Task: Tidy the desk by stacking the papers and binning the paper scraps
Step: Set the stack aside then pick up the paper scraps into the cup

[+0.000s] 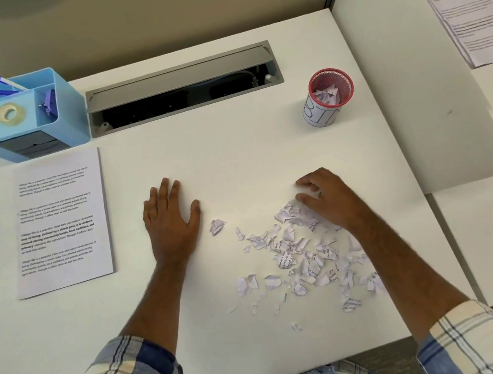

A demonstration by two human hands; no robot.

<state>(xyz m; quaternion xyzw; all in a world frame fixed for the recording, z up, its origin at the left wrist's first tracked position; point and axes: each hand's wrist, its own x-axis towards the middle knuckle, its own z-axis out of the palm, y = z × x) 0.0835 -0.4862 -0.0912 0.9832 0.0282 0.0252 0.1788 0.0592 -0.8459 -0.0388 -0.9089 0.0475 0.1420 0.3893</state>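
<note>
I see the task approx. halfway: printed papers (61,222) lie stacked at desk (234,151) left, squared. Still left: a big scatter of paper scraps (302,256) front-right, w/ one stray bit near my left hand (170,221), which rests flat, fingers straight, holding nothing. My right hand (326,200) curls its fingers round scraps at the pile's far edge. The red mesh bin (327,96), back right, already holds a few scraps. The blue organiser (24,116), back left, holds pens, tape, clips.

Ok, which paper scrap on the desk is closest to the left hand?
The lone crumpled scrap just right of the left hand's thumb; it lies apart from the main scatter of scraps, which spreads beneath the right hand.
</note>
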